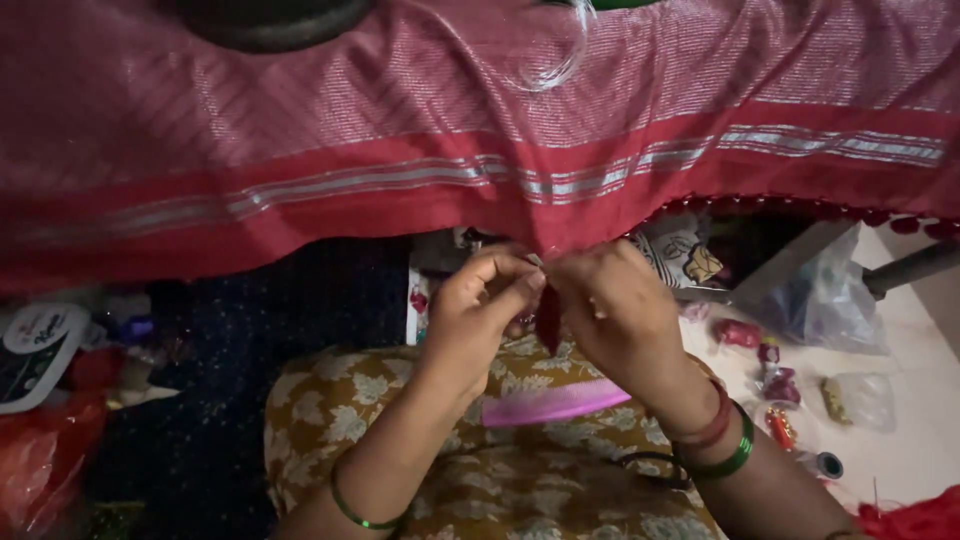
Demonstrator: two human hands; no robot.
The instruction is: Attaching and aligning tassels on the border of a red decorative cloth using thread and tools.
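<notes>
A red cloth [420, 150] with silver stripes and a tasselled lower edge hangs across the top of the view. Both my hands meet just under its hem. My left hand [480, 310] pinches at the hem with thumb and fingers. My right hand [610, 305] is closed beside it, and a dark red tassel [548, 320] hangs between the two hands. A pink comb [555, 403] lies on my lap, which is covered by a yellow flowered garment [500, 470]. Green bangles ring both my wrists, with red ones on the right too.
Small packets and spools of thread [780, 385] lie on the pale floor at the right, beside a clear plastic bag [825, 300]. A red plastic bag [40, 450] and a white packet [35, 345] sit at the left. A dark blue cloth [250, 330] lies below the red one.
</notes>
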